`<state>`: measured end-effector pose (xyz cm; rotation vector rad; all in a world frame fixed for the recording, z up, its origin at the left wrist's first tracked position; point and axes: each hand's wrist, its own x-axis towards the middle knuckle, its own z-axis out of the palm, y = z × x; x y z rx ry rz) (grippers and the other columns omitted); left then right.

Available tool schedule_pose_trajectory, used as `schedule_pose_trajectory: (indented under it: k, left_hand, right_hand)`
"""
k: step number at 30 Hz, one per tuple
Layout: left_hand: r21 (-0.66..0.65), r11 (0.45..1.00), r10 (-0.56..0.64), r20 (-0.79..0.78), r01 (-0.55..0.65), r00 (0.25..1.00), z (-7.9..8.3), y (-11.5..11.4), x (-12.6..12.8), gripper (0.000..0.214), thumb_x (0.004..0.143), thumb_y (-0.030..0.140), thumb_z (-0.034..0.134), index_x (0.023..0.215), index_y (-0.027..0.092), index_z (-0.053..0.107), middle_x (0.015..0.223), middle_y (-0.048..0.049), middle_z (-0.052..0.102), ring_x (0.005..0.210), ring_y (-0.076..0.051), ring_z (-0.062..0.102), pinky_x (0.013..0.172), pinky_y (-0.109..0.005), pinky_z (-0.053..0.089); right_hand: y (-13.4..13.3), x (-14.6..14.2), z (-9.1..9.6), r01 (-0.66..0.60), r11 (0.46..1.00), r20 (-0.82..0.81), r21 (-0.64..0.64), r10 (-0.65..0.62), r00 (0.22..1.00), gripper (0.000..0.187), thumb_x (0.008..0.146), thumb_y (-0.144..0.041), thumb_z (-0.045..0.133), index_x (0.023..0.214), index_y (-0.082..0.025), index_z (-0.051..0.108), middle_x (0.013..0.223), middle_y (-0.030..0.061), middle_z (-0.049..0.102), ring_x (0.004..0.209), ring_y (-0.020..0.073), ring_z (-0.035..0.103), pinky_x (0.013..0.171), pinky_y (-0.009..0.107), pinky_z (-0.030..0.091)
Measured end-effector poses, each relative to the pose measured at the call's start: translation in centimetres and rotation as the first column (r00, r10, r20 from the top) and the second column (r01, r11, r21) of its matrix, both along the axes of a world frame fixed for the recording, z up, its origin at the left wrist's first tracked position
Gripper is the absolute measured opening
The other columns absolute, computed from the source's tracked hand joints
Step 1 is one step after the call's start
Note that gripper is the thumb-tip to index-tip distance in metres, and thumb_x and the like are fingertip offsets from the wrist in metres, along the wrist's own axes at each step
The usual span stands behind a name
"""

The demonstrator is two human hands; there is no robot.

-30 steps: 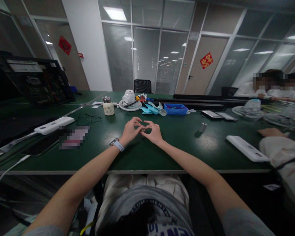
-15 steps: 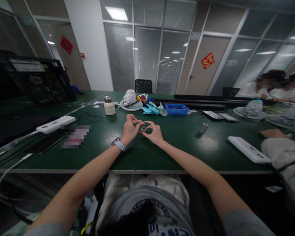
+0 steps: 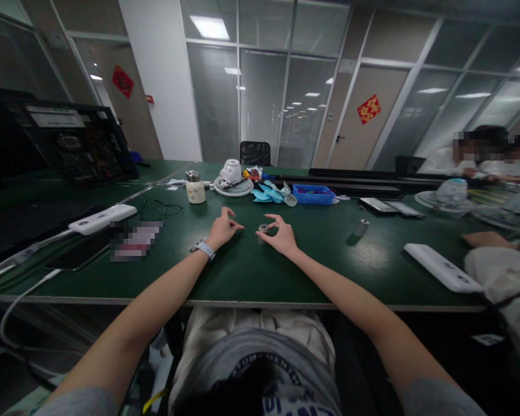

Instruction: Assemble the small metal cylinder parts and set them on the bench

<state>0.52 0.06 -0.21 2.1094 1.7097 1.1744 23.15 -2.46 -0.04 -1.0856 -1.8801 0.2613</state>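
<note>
Between the thumb and fingertips of my right hand [image 3: 281,236] is a small round metal bearing [image 3: 264,228], showing dark and bright rings, just above the green table. My left hand [image 3: 223,229] is off to its left, apart from the bearing, with fingers parted and nothing visible in them. A watch [image 3: 203,249] with a pale strap is on my left wrist. To the right of my hands, a small silver cylinder [image 3: 363,227] stands on the tabletop.
Behind my hands are a white fan part [image 3: 231,173], light-blue fan blades [image 3: 268,192], a blue tray [image 3: 314,195] and a cream bottle [image 3: 195,189]. White power strips [image 3: 104,219] flank the work area. A person's sleeve [image 3: 494,266] is close on the right.
My left hand has drawn away from the bearing to the left, opening a gap between my hands. My right hand keeps the bearing and has shifted slightly right.
</note>
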Motion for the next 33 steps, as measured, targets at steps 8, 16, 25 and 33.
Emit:
schedule_pose_trajectory:
  k: [8,16,25,33]
  left_hand:
    - [-0.022,0.998,-0.067,-0.013,0.067,0.998,0.0,-0.3,0.2,0.039,0.075,0.029,0.068,0.105,0.023,0.045,0.08,-0.0011,0.075,0.071,-0.02,0.068,0.065,-0.027,0.043]
    - [0.055,0.995,0.077,0.06,-0.08,0.995,0.6,-0.4,0.4,0.024,0.089,0.022,0.041,0.112,0.02,0.049,0.081,-0.0027,0.073,0.071,-0.018,0.066,0.065,-0.026,0.041]
    - [0.058,0.99,0.122,0.103,-0.128,0.987,1.0,-0.6,0.4,0.025,0.083,0.021,0.036,0.083,0.022,0.061,0.064,0.0001,0.066,0.066,-0.017,0.061,0.064,-0.026,0.04]
    - [0.089,0.991,0.082,0.15,-0.096,0.985,1.1,-0.7,0.5,0.029,0.083,0.024,0.033,0.07,0.021,0.059,0.066,-0.0005,0.066,0.067,-0.016,0.061,0.065,-0.025,0.041]
  right_hand:
    - [0.0,0.0,0.0,-0.051,0.998,-0.032,-0.037,0.05,0.998,0.057,0.071,-0.044,0.073,0.119,-0.023,0.053,0.084,0.0007,0.069,0.089,0.0216,0.066,0.092,0.041,0.04]
    - [0.5,-0.2,-0.6,-0.102,0.935,-0.167,-0.339,0.047,0.985,0.057,0.057,-0.041,0.082,0.104,-0.018,0.057,0.092,0.0067,0.069,0.085,0.0194,0.064,0.078,0.036,0.049]
    - [1.5,-0.2,-0.6,-0.311,0.81,-0.487,-0.497,0.036,0.873,0.034,0.058,-0.019,0.082,0.085,-0.015,0.062,0.092,0.0075,0.07,0.086,0.017,0.065,0.084,0.035,0.05]
    - [1.3,0.9,1.7,-0.595,0.577,-0.77,-0.56,-0.098,0.63,0.021,0.09,-0.028,0.051,0.103,-0.017,0.063,0.1,0.0071,0.071,0.089,0.0161,0.065,0.082,0.03,0.048]
